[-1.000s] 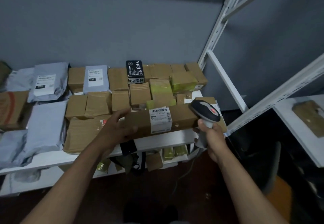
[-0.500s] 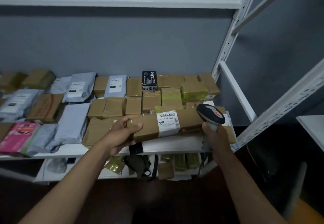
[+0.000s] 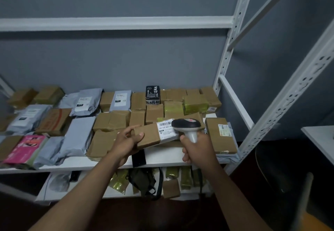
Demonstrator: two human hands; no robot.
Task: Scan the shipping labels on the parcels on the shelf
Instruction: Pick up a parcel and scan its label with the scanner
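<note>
both forearms enter from the bottom edge and reach forward to the front of the white shelf [image 3: 173, 155]. the left hand [image 3: 126, 143] grips the near end of a long brown parcel [image 3: 150, 136], thumb on top and fingers curled beneath; the fingertips under the box are hidden. the parcel is raised off the shelf board at this end and tilted, its far end covered by the scanner. the right hand [image 3: 197, 149] is wrapped round the pale handle of a barcode scanner [image 3: 187, 125], whose dark head sits directly over the right part of the parcel's white shipping label [image 3: 167, 128]. whether the head touches the label cannot be told. the label's barcode and a line of digits show on the left part; the smaller print is unreadable.

just right of the scanner lies a brown box [image 3: 220, 135] with a small label, resting on a grey mailer. left of the hands sit grey mailer bags [image 3: 77, 135], and a pink packet [image 3: 25, 148] cut partly by the frame edge. further back, rows of brown boxes [image 3: 137, 101], yellow-green wrapped packets [image 3: 195, 103] and an upright black box [image 3: 152, 94] with white characters stand against the grey wall. the lower shelf is dim: a dark green bag [image 3: 142, 180] and more packets are only partly visible.
</note>
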